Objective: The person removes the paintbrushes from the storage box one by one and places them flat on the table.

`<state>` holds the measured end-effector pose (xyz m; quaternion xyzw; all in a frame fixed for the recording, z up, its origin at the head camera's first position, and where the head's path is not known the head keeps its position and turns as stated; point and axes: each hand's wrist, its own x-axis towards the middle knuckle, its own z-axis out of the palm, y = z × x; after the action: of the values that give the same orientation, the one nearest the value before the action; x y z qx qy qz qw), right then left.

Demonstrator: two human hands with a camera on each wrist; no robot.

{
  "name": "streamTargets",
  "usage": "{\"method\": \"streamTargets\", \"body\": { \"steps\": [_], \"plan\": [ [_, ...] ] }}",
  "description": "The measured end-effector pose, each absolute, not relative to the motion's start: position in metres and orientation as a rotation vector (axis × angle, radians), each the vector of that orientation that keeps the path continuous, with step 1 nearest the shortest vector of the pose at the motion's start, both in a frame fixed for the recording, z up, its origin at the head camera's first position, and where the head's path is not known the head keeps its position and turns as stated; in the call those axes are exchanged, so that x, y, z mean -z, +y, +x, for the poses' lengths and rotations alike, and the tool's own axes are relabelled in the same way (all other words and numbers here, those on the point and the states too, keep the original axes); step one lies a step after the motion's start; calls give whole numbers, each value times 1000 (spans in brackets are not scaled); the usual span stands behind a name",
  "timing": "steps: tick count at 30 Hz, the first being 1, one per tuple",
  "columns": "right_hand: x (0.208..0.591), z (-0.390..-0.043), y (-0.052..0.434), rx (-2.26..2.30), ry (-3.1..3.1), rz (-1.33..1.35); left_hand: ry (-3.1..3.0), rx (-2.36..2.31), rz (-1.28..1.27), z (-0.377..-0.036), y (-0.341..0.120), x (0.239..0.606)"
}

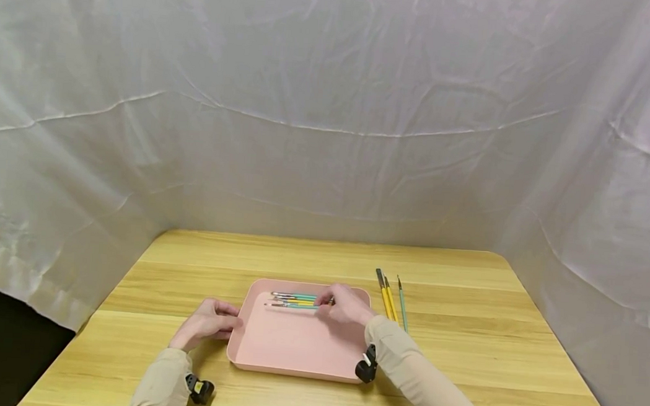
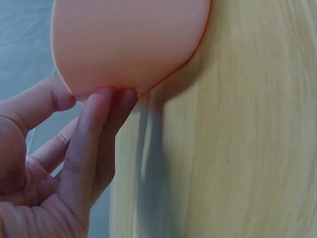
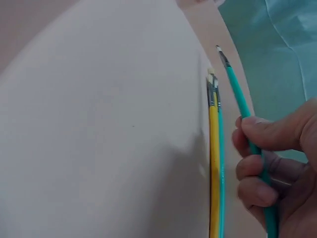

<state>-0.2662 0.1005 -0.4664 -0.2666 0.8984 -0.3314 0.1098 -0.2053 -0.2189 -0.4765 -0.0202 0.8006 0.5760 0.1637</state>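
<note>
Two hands at work over a pink tray (image 1: 293,350) on a wooden table (image 1: 460,360). Right hand (image 1: 346,307) pinches a teal paintbrush (image 3: 242,104) between thumb and curled fingers (image 3: 257,191), gripping mid-handle; bristle tip points away from the grip, toward the tray's far left side, and the shaft is held just above the tray floor near the far rim. Right beside the grip, on the palm-inward side, a yellow brush (image 3: 213,148) and another teal brush (image 3: 221,163) lie flat in the tray, touching each other, tips the same way as the held one. Head view shows this small bundle of brushes just left of the right fingers. Left hand (image 1: 206,323) grasps the tray's left edge, fingertips (image 2: 106,99) pressed on the outer rim, thumb on the other side. Beyond the right hand, off the tray, three loose brushes (image 1: 390,297) lie on the table, two yellow and one teal, roughly parallel. White cloth backdrop (image 1: 331,104) behind.
</note>
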Motion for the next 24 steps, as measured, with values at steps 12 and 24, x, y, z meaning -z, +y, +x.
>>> {"method": "streamTargets", "body": {
  "steps": [12, 24],
  "plan": [
    [457, -260, 107, 1034, 2653, -672, 2270, -1647, -37, -205, -222, 478],
    [449, -255, 121, 1220, 2607, -786, 2243, -1665, -12, -204, -225, 476]
  ]
}}
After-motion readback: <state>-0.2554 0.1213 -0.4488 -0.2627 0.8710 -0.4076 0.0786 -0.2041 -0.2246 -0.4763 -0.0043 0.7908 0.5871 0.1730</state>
